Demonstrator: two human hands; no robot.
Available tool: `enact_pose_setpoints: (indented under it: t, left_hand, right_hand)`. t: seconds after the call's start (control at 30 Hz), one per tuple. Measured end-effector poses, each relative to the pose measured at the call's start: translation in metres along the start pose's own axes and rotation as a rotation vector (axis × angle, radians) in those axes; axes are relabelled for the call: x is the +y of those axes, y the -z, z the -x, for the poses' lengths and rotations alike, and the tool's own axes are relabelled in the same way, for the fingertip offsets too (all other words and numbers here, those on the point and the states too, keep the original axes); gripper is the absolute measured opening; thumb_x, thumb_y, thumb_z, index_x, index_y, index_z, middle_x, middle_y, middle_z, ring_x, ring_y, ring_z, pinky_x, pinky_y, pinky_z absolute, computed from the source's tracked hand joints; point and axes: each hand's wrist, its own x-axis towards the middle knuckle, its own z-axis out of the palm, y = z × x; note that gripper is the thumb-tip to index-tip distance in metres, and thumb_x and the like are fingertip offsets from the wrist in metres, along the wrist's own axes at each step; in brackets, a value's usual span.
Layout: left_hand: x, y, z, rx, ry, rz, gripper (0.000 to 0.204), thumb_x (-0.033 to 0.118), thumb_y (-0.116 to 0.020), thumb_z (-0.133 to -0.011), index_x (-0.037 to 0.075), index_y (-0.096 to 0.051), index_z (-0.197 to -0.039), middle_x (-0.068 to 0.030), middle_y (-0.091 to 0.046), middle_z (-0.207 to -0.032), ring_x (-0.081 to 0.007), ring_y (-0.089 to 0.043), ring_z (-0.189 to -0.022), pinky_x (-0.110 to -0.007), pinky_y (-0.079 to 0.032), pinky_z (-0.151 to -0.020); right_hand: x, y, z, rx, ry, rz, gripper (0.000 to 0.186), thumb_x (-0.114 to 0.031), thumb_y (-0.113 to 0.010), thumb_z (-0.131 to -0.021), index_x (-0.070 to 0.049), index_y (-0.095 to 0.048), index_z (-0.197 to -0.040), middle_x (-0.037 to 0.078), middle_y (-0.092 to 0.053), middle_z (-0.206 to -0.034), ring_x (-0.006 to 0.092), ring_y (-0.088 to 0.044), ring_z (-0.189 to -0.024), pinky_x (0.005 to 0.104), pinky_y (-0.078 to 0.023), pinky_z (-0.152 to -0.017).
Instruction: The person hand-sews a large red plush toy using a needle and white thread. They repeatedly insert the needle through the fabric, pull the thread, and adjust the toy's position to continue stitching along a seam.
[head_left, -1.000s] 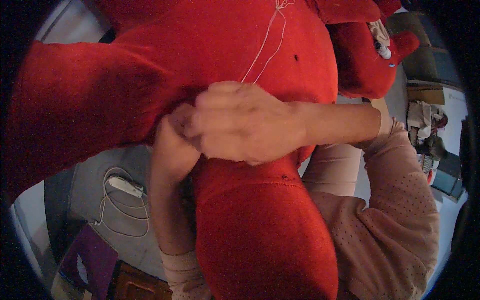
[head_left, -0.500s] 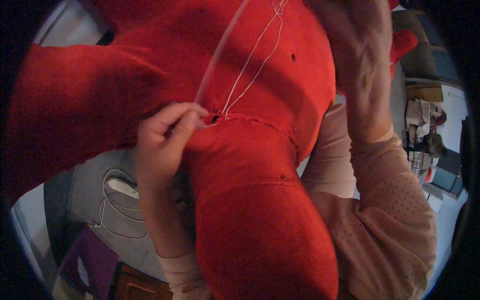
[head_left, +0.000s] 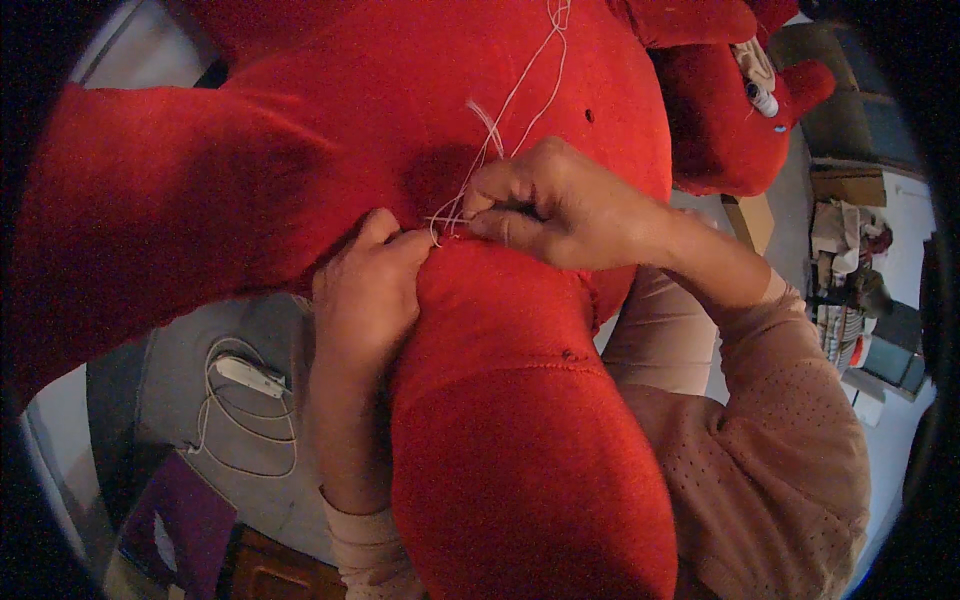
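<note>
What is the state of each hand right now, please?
Left hand: curled against the red toy; whether its grip is shut cannot be told.
Right hand: closed, holding what looks like a needle.

Seemingly a sewing workshop: large red plush figure, white thread, piled cloth

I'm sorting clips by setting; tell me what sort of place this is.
An indoor room, perhaps a small workroom: a big, rounded, red plush figure with white thread, a corded white plastic block on the grey floor, and heaped pale-and-dark cloths suggest it.
</note>
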Motion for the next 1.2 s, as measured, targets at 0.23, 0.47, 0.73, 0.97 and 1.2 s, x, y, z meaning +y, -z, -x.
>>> enact_pose_setpoints:
  t: [0.23,0.47,0.73,0.97,1.2]
  left_hand:
    - [-0.008,0.008,0.000,0.076,-0.082,0.229,0.012,0.006,-0.063,-0.078,0.003,-0.065,-0.089,-0.0139,-0.060,-0.083,-0.0327,-0.061,-0.078,-0.039,-0.049,-0.071]
    - [-0.008,0.009,0.002,0.103,-0.071,0.307,0.012,0.003,-0.066,-0.075,0.001,-0.065,-0.087,-0.0140,-0.062,-0.082,-0.0308,-0.062,-0.077,-0.037,-0.050,-0.071]
    - [-0.007,0.010,0.002,0.111,-0.053,0.314,0.012,0.003,-0.067,-0.074,0.000,-0.066,-0.086,-0.0131,-0.063,-0.082,-0.0289,-0.063,-0.076,-0.035,-0.050,-0.071]
    - [-0.004,0.012,0.001,0.111,-0.033,0.315,0.011,0.004,-0.068,-0.073,0.001,-0.066,-0.084,-0.0124,-0.063,-0.081,-0.0279,-0.063,-0.074,-0.035,-0.050,-0.069]
    - [-0.004,0.012,0.001,0.126,-0.056,0.301,0.011,0.004,-0.070,-0.072,0.001,-0.066,-0.082,-0.0117,-0.062,-0.078,-0.0266,-0.063,-0.073,-0.034,-0.050,-0.068]
  right_hand:
    - [-0.002,-0.003,0.003,-0.163,-0.042,0.043,0.005,0.000,-0.057,-0.080,0.002,-0.055,-0.076,0.010,-0.050,-0.060,0.0167,-0.047,-0.056,0.0323,-0.040,-0.053]
    - [0.001,-0.010,0.004,-0.131,-0.036,-0.025,0.006,0.000,-0.057,-0.080,0.001,-0.054,-0.075,0.010,-0.050,-0.059,0.0164,-0.046,-0.054,0.0326,-0.039,-0.052]
    - [0.004,-0.013,0.005,-0.110,-0.019,-0.015,0.005,0.000,-0.057,-0.079,0.001,-0.054,-0.076,0.012,-0.051,-0.062,0.0189,-0.048,-0.056,0.0339,-0.040,-0.054]
    - [0.006,-0.016,0.007,-0.084,-0.052,-0.022,0.004,-0.001,-0.057,-0.080,0.001,-0.055,-0.076,0.013,-0.053,-0.063,0.0204,-0.050,-0.057,0.0344,-0.041,-0.055]
    - [0.007,-0.022,0.006,-0.041,-0.020,0.043,0.003,-0.002,-0.057,-0.079,0.000,-0.056,-0.078,0.014,-0.055,-0.065,0.0240,-0.053,-0.058,0.0357,-0.042,-0.054]
